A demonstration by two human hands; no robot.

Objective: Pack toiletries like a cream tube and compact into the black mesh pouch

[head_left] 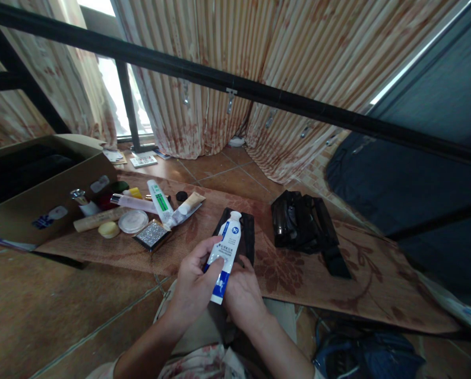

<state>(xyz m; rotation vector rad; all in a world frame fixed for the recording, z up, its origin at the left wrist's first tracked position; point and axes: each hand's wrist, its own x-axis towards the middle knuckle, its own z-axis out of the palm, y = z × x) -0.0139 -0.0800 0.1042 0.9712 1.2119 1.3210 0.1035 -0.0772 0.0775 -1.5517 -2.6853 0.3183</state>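
Observation:
A white and blue toothpaste tube (229, 245) is gripped in my left hand (196, 276), thumb on its front and cap end pointing away from me. My right hand (245, 292) is beside the tube's lower end with its fingers curled; part of them is hidden behind the tube, and what they hold cannot be made out. Just beyond both hands, partly covered by the tube, is a flat black item (250, 237) like a small pouch. Left of it are a glittery silver compact (152, 234), a white and green tube (160, 200) and a beige-capped tube (191, 202).
The low bench has a patterned brown cloth (282, 273). More cosmetics, including a round clear jar (133, 221), lie beside a cardboard box (53, 195) at left. A black see-through bag (304, 221) stands at right. A dark metal bar (259, 92) crosses before the curtains.

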